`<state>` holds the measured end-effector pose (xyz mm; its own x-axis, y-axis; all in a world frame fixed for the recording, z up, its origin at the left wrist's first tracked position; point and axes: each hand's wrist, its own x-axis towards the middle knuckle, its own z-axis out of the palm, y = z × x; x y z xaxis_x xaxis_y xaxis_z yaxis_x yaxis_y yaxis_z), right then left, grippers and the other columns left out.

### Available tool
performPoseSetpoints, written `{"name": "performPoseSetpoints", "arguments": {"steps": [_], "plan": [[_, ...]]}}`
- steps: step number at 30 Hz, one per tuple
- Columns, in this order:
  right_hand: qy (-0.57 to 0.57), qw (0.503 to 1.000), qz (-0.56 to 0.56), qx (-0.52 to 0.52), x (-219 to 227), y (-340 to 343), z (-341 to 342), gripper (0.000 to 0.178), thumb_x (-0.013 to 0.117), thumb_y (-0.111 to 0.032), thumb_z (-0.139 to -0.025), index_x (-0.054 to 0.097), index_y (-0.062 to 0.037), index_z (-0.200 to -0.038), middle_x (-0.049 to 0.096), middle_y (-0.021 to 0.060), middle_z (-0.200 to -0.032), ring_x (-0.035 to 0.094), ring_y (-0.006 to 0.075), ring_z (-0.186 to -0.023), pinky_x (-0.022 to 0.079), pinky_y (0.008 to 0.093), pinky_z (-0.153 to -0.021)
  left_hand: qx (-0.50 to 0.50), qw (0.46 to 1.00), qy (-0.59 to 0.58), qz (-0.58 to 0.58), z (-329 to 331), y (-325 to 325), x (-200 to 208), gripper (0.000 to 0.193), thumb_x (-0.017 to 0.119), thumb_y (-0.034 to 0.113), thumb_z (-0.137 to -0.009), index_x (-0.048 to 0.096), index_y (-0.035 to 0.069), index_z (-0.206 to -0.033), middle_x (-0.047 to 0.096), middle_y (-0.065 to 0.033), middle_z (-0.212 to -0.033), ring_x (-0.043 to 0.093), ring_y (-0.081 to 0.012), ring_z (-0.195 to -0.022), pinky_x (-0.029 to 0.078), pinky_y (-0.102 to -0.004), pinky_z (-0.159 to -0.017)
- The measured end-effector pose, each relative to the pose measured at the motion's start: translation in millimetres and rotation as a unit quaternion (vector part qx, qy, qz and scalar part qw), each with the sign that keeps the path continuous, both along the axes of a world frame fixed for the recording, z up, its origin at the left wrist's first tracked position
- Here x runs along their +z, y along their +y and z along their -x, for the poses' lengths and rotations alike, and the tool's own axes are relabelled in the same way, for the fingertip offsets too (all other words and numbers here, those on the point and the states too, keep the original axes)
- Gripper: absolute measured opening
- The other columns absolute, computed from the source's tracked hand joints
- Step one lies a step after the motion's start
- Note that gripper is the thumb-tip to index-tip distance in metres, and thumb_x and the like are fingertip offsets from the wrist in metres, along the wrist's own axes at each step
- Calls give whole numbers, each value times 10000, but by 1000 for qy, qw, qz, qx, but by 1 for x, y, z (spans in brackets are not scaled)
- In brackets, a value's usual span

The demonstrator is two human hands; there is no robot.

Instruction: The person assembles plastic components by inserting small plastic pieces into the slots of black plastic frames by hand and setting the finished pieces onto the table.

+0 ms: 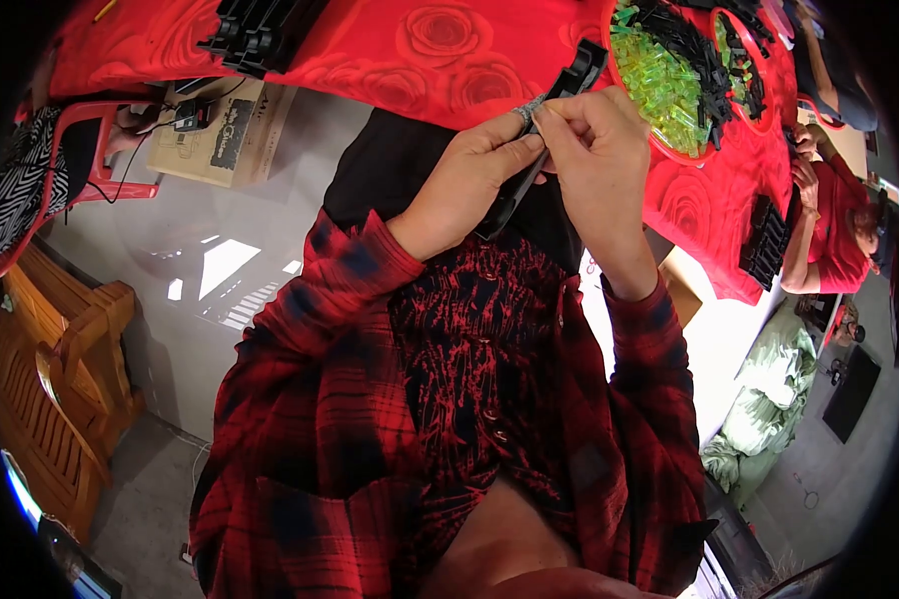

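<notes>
Hands: my left hand and right hand each in closed grip on long black plastic part | above red counter edge

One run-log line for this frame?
left hand: grips long black plastic part | right hand: pinches its middle | red bowl: green and black pieces

Light: bright, even daylight | floor: sunlit window patches | edges: strong fisheye bend, black rim | focus: sharp
</notes>
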<state>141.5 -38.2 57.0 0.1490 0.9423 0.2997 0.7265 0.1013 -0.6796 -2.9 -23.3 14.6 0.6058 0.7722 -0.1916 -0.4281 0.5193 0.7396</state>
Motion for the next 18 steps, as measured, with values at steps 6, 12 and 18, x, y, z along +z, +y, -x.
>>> {"name": "performPoseSetpoints", "arguments": {"steps": [6,12,18], "plan": [[-6,1000,-1,5,-9,0,-3,75,764,-105,-815,695,-83,-792,598,28,-734,585,195,-691,362,369,-783,-2,994,98,-52,1,0,1,304,548,105,-1027,606,-32,-1292,661,-5,-1117,581,-60,-1009,467,-227,-898],[-10,1000,13,10,-7,-1,-5,53,750,-93,-819,702,-80,-801,594,27,-721,579,186,-685,363,357,-787,11,969,205,-140,-1,0,-10,286,536,82,-1033,602,-37,-1285,650,0,-1053,570,-58,-971,477,-238,-873],[2,1000,21,12,-4,-2,-6,42,748,-78,-820,726,-45,-836,612,49,-738,585,190,-667,403,343,-710,21,970,193,-150,-2,-1,-13,237,517,48,-1035,613,-43,-1232,638,6,-992,560,-58,-939,474,-229,-859]]}}
